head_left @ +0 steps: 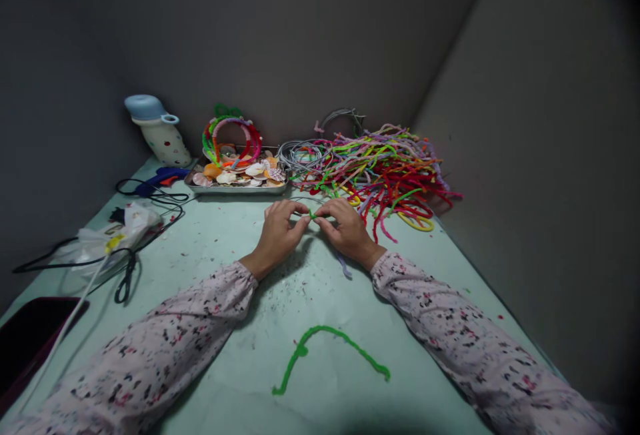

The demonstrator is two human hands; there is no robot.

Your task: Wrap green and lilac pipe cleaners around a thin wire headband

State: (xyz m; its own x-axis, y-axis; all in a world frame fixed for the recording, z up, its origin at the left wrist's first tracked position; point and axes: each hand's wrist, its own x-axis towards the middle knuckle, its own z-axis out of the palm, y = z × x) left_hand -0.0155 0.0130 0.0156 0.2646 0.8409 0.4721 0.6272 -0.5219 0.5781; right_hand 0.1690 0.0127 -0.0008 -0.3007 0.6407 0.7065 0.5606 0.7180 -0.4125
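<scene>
My left hand (281,228) and my right hand (346,227) meet near the middle of the table, thumbs and forefingers pinched on a small green fuzzy piece (312,215) between them. Most of that piece is hidden by the fingertips. Nearer to me, a bent green pipe cleaner (327,329) lies in an arch on the pale green tabletop (235,371). A lilac strand (345,267) rests beside my right wrist.
Behind my hands are a metal tray (235,189) of shells with colourful hoops, coiled grey wire (300,157) and a heap of pipe cleaners (395,168). Leftward are a bottle (163,138), black cables (126,278), a plastic bag (135,225) and a dark device (35,335).
</scene>
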